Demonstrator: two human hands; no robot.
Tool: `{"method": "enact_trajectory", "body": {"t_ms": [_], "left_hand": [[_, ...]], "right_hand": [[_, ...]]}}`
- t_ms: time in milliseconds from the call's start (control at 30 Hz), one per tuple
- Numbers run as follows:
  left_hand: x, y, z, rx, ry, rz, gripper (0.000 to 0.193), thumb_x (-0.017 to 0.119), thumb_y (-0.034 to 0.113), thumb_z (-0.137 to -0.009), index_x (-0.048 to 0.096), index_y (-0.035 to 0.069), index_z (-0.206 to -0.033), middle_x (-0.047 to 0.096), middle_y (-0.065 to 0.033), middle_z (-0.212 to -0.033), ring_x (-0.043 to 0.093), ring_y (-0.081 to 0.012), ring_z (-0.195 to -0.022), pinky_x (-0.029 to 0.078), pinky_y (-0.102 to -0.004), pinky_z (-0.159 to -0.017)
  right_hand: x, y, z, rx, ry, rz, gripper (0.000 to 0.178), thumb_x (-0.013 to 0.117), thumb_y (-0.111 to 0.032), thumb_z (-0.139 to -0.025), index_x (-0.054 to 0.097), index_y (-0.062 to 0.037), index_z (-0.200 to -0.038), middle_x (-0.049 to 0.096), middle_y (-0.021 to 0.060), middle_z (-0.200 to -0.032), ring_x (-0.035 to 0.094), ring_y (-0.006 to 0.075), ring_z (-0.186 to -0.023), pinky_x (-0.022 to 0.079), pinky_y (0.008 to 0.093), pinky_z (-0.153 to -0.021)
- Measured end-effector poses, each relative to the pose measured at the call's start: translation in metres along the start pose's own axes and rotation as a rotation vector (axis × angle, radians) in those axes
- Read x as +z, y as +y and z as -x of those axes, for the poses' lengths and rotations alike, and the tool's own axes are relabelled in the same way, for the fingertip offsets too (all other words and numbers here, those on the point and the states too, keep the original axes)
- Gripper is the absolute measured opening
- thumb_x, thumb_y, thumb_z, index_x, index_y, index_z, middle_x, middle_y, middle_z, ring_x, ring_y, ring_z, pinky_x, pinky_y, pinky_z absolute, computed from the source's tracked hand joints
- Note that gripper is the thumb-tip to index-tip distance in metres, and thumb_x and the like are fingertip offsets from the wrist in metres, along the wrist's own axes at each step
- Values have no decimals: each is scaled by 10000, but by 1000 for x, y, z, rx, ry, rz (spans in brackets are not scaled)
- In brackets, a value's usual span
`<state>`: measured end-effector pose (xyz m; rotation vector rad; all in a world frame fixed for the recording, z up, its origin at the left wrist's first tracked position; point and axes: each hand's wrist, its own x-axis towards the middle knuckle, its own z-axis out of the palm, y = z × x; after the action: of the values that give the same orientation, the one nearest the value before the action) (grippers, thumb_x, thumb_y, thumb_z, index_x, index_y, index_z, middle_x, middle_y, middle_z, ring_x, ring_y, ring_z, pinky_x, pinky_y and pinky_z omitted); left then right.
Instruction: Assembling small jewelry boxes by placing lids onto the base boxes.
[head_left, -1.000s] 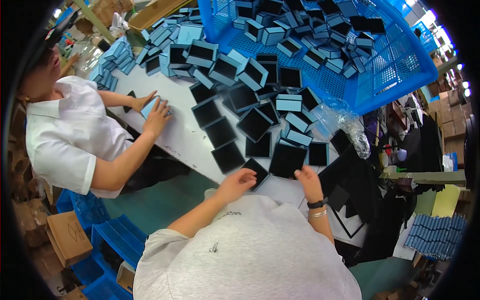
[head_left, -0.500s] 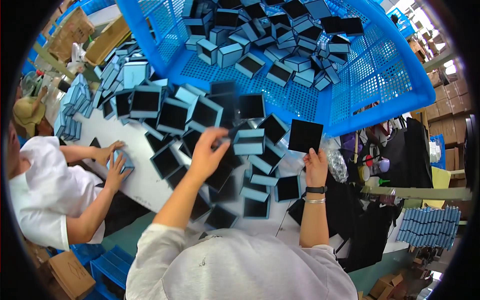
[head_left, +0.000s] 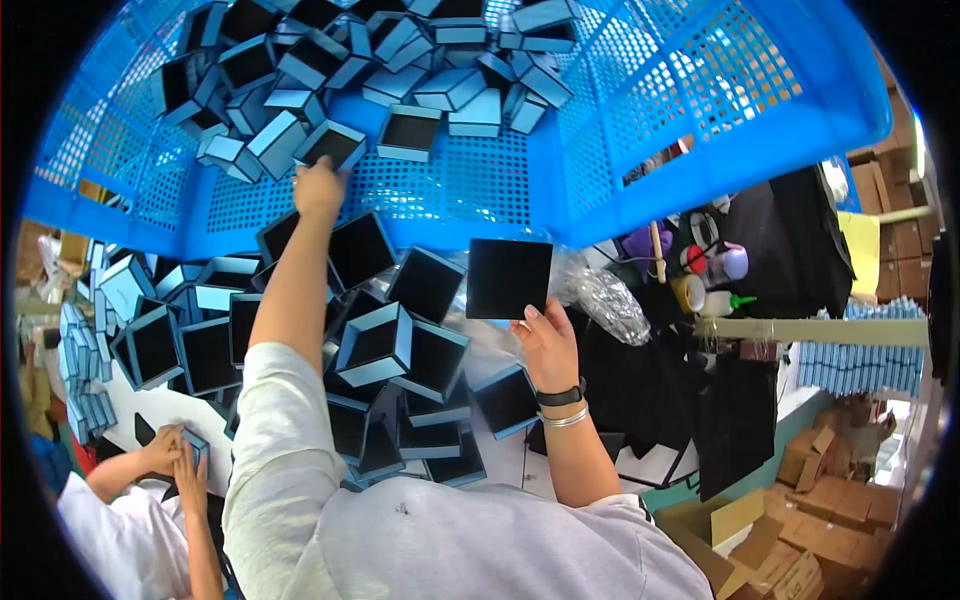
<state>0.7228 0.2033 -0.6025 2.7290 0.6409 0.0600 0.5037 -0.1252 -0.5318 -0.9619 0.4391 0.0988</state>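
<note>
My left hand (head_left: 320,188) reaches into the blue plastic crate (head_left: 570,205), its fingers closed at the near edge of a light-blue box with a black inside (head_left: 335,145); the fingertips are partly hidden. Between thumb and fingers, my right hand (head_left: 550,345) pinches the lower edge of a flat black square panel (head_left: 508,278), held up in front of the crate. Below my hands, several open light-blue boxes with black insides (head_left: 375,345) lie in a loose heap on the white table. More such boxes (head_left: 410,132) fill the far part of the crate.
At the lower left, a co-worker's hands (head_left: 180,455) hold a small blue box. Clear plastic wrap (head_left: 610,300) and black sheets (head_left: 735,400) lie to the right, near a tape roll (head_left: 688,292) and a glue bottle (head_left: 722,304). Stacked blue pieces (head_left: 860,365) stand at the far right.
My left hand has moved from the table heap up into the crate and onto a box there. The right hand still holds the black panel. The whole view has shifted.
</note>
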Motion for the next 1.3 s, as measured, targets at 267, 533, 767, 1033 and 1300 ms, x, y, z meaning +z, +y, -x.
{"method": "enact_trajectory", "body": {"t_ms": [267,533,767,1033,1300], "left_hand": [[-120,2,175,650,131,458,234,743,83,-688,521,11,-704,417,-309,-1310,412,-420,-1239,392,-408,-974],[-162,-32,390,594,160,763,186,705,-89,-663,552,-5,-726,180,-293,-1456,303,-460,-1309,488,-377,-876],[-179,-68,443,628,230,766,162,691,-97,-695,566,-7,-746,174,-264,-1432,508,-419,-1154,544,-364,-825],[-191,-94,484,722,260,717,123,691,-65,-716,604,2,-771,195,-258,-1423,293,-448,-1308,501,-413,-923],[-196,-108,523,610,-74,1043,409,715,40,-743,497,63,-1087,278,-218,-1398,367,-332,-1279,493,-366,-884]], "right_hand": [[9,-40,47,-170,-87,-187,231,545,-50,-901,506,-32,-1127,601,43,-960,581,119,-822,460,259,-712],[80,2,152,-232,-205,372,216,578,-159,-908,524,-2,-1045,555,9,-887,502,63,-798,414,206,-696],[65,27,211,-313,-426,653,563,529,-244,-926,310,25,-1369,538,169,-1188,557,180,-980,440,271,-839],[46,18,233,179,-593,348,454,495,-213,-951,401,3,-1339,542,92,-1206,523,156,-1080,439,271,-881],[11,47,260,-94,-633,823,439,642,-167,-845,456,13,-1199,616,105,-1028,601,188,-853,481,322,-766]]}}
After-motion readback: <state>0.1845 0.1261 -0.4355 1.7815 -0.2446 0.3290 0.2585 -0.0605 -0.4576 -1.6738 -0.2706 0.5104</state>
